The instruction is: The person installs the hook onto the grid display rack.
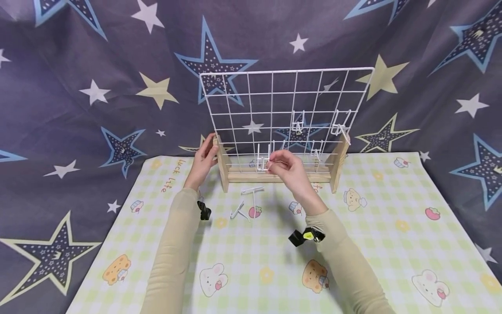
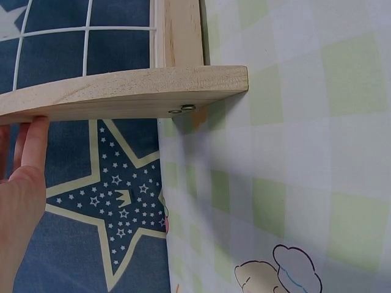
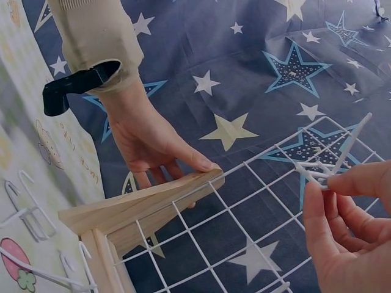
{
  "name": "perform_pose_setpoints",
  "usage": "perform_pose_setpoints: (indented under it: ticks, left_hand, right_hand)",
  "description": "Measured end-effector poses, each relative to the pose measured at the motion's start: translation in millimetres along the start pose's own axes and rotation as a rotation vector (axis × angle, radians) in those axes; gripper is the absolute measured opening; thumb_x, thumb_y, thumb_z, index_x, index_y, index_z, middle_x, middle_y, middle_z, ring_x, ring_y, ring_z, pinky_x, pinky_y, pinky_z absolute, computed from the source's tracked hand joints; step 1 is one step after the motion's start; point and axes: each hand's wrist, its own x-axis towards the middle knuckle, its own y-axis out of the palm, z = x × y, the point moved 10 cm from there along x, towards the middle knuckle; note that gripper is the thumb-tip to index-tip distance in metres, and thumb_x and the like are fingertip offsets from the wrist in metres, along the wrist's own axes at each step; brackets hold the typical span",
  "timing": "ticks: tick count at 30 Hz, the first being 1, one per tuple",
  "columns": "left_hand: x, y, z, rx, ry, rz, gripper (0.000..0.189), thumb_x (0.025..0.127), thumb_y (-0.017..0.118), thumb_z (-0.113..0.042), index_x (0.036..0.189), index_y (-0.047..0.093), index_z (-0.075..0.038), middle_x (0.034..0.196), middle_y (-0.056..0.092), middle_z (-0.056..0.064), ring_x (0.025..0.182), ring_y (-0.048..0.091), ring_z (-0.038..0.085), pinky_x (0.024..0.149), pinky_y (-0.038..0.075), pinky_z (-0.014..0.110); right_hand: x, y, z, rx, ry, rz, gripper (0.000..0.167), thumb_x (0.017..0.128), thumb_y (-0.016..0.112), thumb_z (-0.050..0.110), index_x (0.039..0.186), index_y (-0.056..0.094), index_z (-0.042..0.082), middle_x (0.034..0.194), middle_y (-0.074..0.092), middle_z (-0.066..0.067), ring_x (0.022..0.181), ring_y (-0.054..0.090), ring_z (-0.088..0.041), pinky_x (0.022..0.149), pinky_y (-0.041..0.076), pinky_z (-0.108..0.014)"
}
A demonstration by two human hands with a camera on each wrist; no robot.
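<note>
A white wire grid panel (image 1: 282, 100) stands upright in a wooden stand (image 1: 274, 176) at the back of the checkered mat. My left hand (image 1: 209, 151) holds the stand's left wooden side piece (image 3: 140, 204), thumb on the front and fingers behind it. My right hand (image 1: 273, 163) pinches a white wire hook (image 1: 263, 162) against the lower part of the grid. The right wrist view shows that hook (image 3: 330, 165) between my thumb and fingers (image 3: 360, 183). In the left wrist view my fingers (image 2: 30, 146) touch the wooden side piece (image 2: 122, 91).
Three white hooks hang on the grid's right half (image 1: 298, 125), (image 1: 340, 124), (image 1: 317, 150). Two loose hooks (image 1: 252, 190), (image 1: 238, 211) lie on the mat (image 1: 392, 226) in front of the stand. A star-patterned cloth (image 1: 78, 109) covers the background.
</note>
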Motion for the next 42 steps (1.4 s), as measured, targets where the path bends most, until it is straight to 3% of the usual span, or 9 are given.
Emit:
perform_pose_setpoints:
  ticks: [12,19,26,33,38,42]
  left_hand:
    - [-8.9,8.5,-20.6,-0.019,-0.030,0.015,0.057,0.104,0.045,-0.018,0.155,0.020,-0.012,0.157,0.019,0.015,0.137,0.030,0.035,0.103,0.037,0.053]
    - [-0.7,1.2,-2.3,-0.011,-0.005,0.005,0.057,0.103,0.047,-0.025,0.155,0.024,-0.020,0.157,0.022,0.011,0.136,0.033,0.031,0.102,0.040,0.050]
    - [-9.2,9.1,-21.7,-0.036,-0.027,0.009,0.056,0.104,0.044,-0.017,0.155,0.021,-0.012,0.157,0.021,0.016,0.136,0.032,0.034,0.103,0.036,0.055]
    - [-6.2,5.2,-14.3,-0.033,-0.034,0.003,0.056,0.104,0.045,-0.018,0.155,0.022,-0.015,0.155,0.024,0.018,0.135,0.033,0.035,0.103,0.037,0.054]
    - [0.4,-1.2,-1.0,-0.028,-0.025,-0.008,0.056,0.103,0.046,-0.022,0.155,0.025,-0.021,0.156,0.024,0.014,0.136,0.034,0.033,0.102,0.039,0.052]
    - [0.4,-1.4,1.1,0.001,-0.023,-0.007,0.057,0.102,0.046,-0.026,0.155,0.024,-0.022,0.157,0.023,0.011,0.136,0.033,0.031,0.102,0.041,0.048]
  right_hand:
    - [11.5,-4.8,7.2,-0.004,-0.013,-0.011,0.021,0.088,0.057,-0.013,0.108,0.051,-0.018,0.090,0.061,-0.011,0.077,0.064,-0.016,0.080,0.056,-0.033]
    - [21.6,-7.2,10.7,-0.022,-0.032,-0.017,0.018,0.087,0.058,-0.014,0.105,0.054,-0.017,0.090,0.060,-0.009,0.077,0.065,-0.015,0.079,0.056,-0.032]
    - [31.4,-5.2,15.1,-0.043,-0.024,-0.021,0.017,0.088,0.058,-0.014,0.104,0.054,-0.016,0.087,0.060,-0.008,0.076,0.064,-0.015,0.079,0.056,-0.031]
    - [41.9,-7.6,13.1,-0.058,-0.003,-0.036,0.019,0.088,0.059,-0.014,0.106,0.054,-0.016,0.090,0.059,-0.012,0.075,0.063,-0.015,0.078,0.056,-0.029]
    - [51.3,-7.2,18.5,-0.059,-0.014,-0.038,0.018,0.088,0.058,-0.013,0.105,0.054,-0.017,0.090,0.060,-0.015,0.073,0.062,-0.015,0.077,0.056,-0.028]
    - [57.7,-6.2,26.7,-0.060,-0.023,-0.037,0.016,0.088,0.058,-0.014,0.104,0.055,-0.014,0.090,0.060,-0.015,0.074,0.062,-0.016,0.077,0.056,-0.027]
